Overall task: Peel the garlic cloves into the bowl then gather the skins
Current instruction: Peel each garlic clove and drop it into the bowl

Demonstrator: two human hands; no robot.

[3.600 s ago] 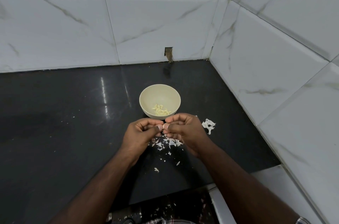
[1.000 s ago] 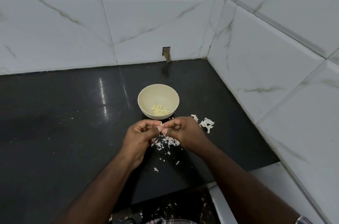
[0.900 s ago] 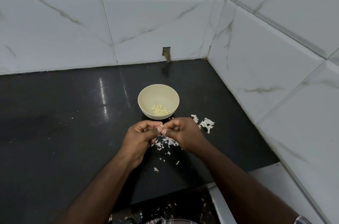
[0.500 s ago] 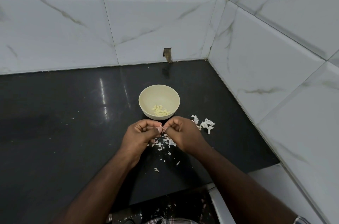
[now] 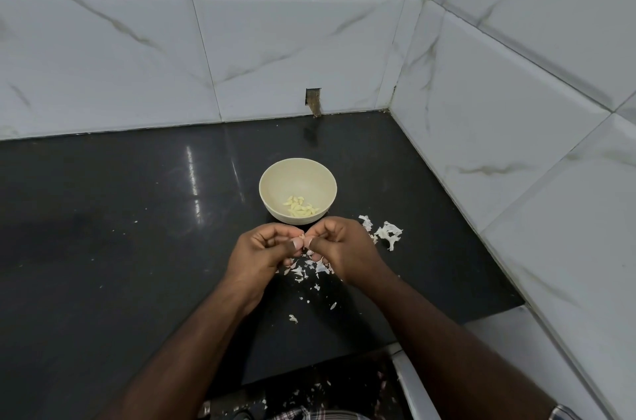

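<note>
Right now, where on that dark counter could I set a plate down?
The glossy black counter left of the cream bowl is bare to the tiled wall, save tiny flecks. It is crowded near both hands: white garlic skins lie right of the bowl and beneath them.

A home kitchen is showing here: black counter (image 5: 103, 247) meeting marbled wall tiles (image 5: 275, 41), bowl (image 5: 275, 175) holding garlic (image 5: 301, 208).

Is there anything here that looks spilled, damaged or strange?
Garlic skins lie scattered on the black counter under the hands, with a bigger clump to the right of the bowl. The wall tile has a small broken notch at its base behind the bowl.
</note>
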